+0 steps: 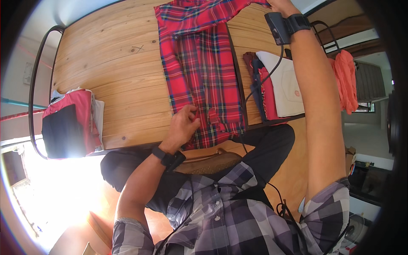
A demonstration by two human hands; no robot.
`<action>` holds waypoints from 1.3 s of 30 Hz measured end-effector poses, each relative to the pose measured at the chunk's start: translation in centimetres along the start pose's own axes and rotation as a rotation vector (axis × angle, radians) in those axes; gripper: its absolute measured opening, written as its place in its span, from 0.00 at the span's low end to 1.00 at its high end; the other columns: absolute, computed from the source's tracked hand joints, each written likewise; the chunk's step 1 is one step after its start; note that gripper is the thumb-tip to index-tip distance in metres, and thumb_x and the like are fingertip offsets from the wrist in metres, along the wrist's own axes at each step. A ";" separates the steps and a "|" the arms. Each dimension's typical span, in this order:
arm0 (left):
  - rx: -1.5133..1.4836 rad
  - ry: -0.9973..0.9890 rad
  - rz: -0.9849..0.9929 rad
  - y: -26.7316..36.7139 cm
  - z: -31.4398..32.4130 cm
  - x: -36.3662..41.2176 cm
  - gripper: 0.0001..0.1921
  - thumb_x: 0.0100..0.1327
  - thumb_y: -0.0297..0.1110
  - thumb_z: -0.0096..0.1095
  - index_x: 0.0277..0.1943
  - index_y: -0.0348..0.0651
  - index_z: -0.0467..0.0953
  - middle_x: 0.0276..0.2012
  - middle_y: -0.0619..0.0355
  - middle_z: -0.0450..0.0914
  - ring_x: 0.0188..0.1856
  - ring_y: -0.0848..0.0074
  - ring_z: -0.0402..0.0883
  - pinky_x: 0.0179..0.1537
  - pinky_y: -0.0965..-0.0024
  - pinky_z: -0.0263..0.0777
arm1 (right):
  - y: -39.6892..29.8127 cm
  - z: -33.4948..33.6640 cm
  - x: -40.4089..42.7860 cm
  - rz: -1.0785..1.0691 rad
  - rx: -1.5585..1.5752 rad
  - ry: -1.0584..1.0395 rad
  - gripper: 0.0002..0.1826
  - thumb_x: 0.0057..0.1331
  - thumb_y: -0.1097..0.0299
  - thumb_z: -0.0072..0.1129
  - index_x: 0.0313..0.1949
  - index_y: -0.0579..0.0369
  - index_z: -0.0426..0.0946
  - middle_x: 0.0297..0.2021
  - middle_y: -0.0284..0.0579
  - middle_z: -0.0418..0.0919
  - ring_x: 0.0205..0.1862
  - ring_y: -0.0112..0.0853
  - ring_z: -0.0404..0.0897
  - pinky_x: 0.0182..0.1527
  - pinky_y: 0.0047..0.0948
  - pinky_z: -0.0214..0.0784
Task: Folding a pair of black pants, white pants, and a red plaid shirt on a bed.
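A red plaid shirt (220, 73) lies lengthwise on the wooden table (127, 63), one side folded inward and its lower end over the near edge. One of its sleeves is stretched across the top toward the far right. At that sleeve's end, my right hand (283, 7) grips the cuff, partly cut off by the picture's rim. My left hand (183, 126) rests low on the shirt's left side, fingers curled, with a bit of cloth pinched between thumb and forefinger. Each wrist wears a black strapped device, and the right one (278, 28) trails a cable.
Folded clothes (68, 124) are stacked at the table's left end by a black metal rail (34, 83). On the right, more folded garments lie beside white folded trousers (283, 86). An orange cloth (346, 81) hangs past my right arm. A brown bag (210, 162) sits between my legs.
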State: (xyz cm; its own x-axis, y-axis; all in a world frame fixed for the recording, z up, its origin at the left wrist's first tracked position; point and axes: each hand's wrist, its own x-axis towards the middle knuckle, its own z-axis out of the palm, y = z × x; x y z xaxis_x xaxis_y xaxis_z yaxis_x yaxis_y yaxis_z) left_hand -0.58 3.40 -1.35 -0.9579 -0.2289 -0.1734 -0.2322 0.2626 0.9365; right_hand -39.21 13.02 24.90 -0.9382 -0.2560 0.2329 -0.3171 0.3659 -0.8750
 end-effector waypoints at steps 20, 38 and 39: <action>0.023 -0.056 0.021 -0.8 -0.1 -0.8 0.26 0.60 0.35 0.75 0.58 0.33 0.73 0.36 0.49 0.82 0.36 0.64 0.83 0.39 0.61 0.78 | 0.1 0.8 -3.1 -0.149 -0.435 -0.022 0.20 0.73 0.58 0.49 0.36 0.65 0.80 0.25 0.49 0.81 0.23 0.37 0.79 0.27 0.39 0.72; -0.393 -0.081 -0.153 -1.6 -2.2 0.0 0.19 0.78 0.44 0.54 0.56 0.33 0.72 0.43 0.50 0.82 0.39 0.72 0.82 0.40 0.67 0.80 | -0.1 5.0 -15.6 -1.389 -0.648 -0.184 0.09 0.61 0.70 0.65 0.41 0.52 0.78 0.31 0.37 0.78 0.27 0.31 0.81 0.24 0.34 0.73; -0.393 -0.055 -0.150 -1.8 -2.8 0.0 0.19 0.78 0.44 0.54 0.56 0.33 0.72 0.43 0.50 0.82 0.39 0.72 0.82 0.40 0.67 0.80 | 0.1 5.8 -18.0 -1.354 -0.717 -0.279 0.09 0.60 0.70 0.62 0.41 0.49 0.76 0.31 0.37 0.76 0.29 0.30 0.81 0.25 0.32 0.75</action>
State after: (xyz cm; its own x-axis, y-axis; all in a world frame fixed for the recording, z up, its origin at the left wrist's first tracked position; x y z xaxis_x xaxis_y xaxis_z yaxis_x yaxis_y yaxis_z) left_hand 0.28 0.33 -2.16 -0.9284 -0.1844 -0.3226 -0.2980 -0.1493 0.9428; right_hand -21.60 12.45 18.14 0.1210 -0.8589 0.4976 -0.9487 0.0475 0.3126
